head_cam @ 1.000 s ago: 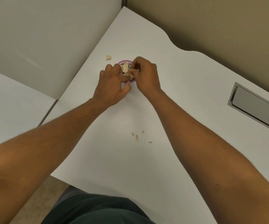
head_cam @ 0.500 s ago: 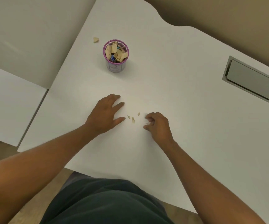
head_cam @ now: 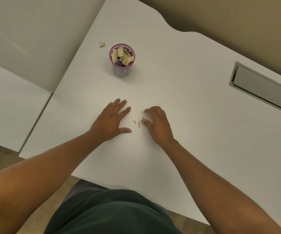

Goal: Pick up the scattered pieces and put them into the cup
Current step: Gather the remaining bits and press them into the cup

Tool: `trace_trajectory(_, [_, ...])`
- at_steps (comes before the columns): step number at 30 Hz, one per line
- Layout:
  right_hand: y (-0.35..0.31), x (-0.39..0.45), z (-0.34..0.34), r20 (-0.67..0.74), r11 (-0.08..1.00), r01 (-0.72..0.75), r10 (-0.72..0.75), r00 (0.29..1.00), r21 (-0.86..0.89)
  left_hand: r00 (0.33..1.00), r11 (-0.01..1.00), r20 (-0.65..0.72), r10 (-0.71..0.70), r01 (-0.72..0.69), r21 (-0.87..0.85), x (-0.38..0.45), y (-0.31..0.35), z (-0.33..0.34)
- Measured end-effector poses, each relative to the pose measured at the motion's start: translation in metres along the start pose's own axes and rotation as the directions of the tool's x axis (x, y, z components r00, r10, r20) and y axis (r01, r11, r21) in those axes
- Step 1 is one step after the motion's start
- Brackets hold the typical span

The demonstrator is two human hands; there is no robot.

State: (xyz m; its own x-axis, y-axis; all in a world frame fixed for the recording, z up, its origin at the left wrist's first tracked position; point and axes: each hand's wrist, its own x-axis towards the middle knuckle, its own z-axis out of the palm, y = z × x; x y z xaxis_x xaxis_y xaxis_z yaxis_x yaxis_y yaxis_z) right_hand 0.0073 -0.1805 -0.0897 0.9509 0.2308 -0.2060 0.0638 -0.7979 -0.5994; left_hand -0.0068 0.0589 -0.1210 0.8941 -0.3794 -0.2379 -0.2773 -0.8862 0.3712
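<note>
A purple-rimmed cup stands upright on the white table, packed with tan paper scraps. A few tiny tan pieces lie on the table between my hands. My left hand rests flat, palm down, fingers spread, just left of them. My right hand hovers at their right with fingers curled and apart, its thumb tip touching or nearly touching the scraps; nothing shows in its grip. One larger tan piece lies alone to the upper left of the cup.
A grey recessed cable slot sits in the table at the right. The table's left edge drops off beside a lower white surface. A tan wall runs behind the curved far edge.
Both hands left the cup and came down to the small pieces near me. Since half a second ago, my right hand has opened and shifted closer to the scraps.
</note>
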Motion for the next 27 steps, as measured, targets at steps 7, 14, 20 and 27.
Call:
trace_trajectory(7, [0.004,-0.016,0.022,0.302,0.872,0.388,-0.299,0.905,-0.299,1.0,1.0,-0.022,0.014,-0.014,0.009,0.0,-0.002,0.003])
trace_trajectory(14, [0.006,-0.019,0.004,0.275,0.916,0.287,-0.21,0.938,-0.279,1.0,1.0,-0.016,0.006,-0.006,0.005,0.001,-0.003,0.005])
trace_trajectory(20, [-0.013,-0.015,0.011,0.329,0.891,0.288,-0.171,0.929,-0.35,1.0,1.0,-0.007,0.004,-0.004,0.003,0.001,-0.003,0.005])
trace_trajectory(27, [-0.032,0.005,0.015,0.121,0.969,-0.042,0.074,0.99,-0.245,1.0,1.0,-0.013,0.014,-0.014,0.018,0.001,-0.005,0.004])
